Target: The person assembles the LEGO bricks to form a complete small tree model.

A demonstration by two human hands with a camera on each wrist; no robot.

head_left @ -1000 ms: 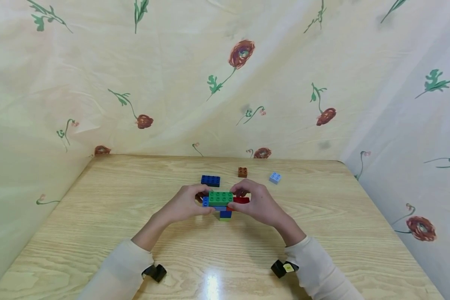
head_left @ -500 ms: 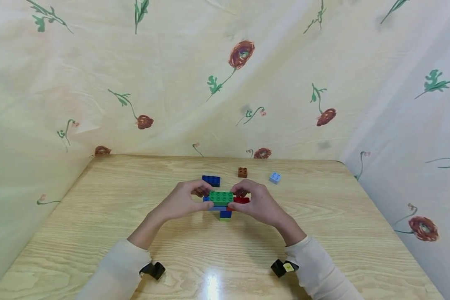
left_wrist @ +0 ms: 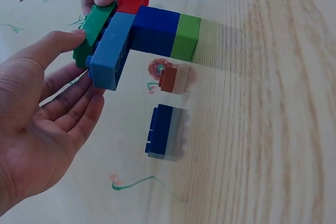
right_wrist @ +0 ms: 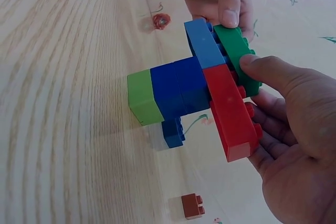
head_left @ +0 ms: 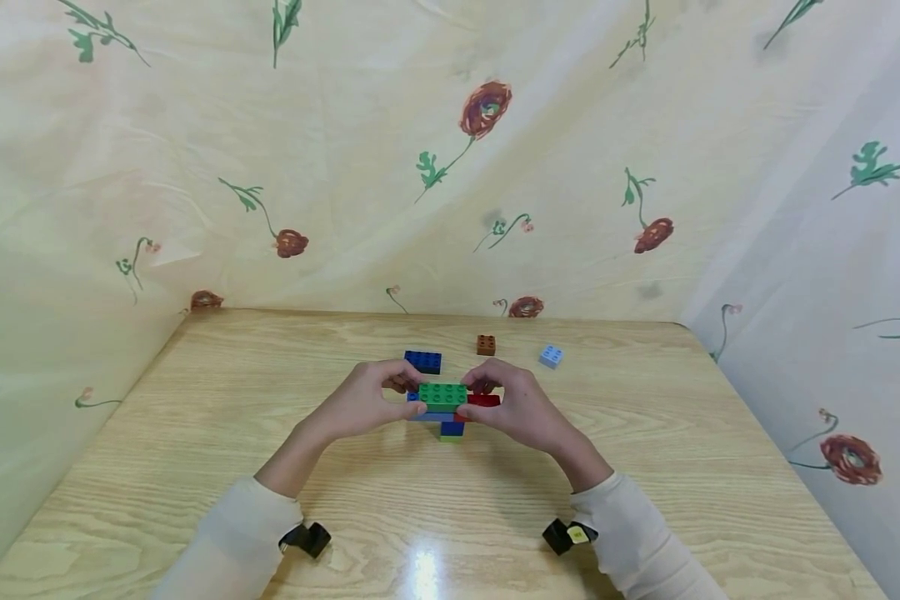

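A long green toy brick (head_left: 442,397) lies across the top of a small stack. My left hand (head_left: 360,404) pinches its left end, thumb in front and fingers behind. At the right end, my right hand (head_left: 521,408) pinches the same brick. Below it, a light blue brick (left_wrist: 113,51) and a red brick (right_wrist: 231,111) sit end to end. Studs show in a narrow gap between the green and light blue bricks in both wrist views. Dark blue (right_wrist: 178,85) and lime green (right_wrist: 142,97) bricks form the column underneath, standing on the table.
Behind the stack lie a dark blue brick (head_left: 423,362), a small brown brick (head_left: 486,344) and a small light blue brick (head_left: 551,357). The wooden table (head_left: 195,433) ends at a flower-patterned cloth (head_left: 360,150) at the back and sides.
My left hand has shifted slightly up from the light blue brick's end onto the green brick's left end. The right hand and the stack stay in place.
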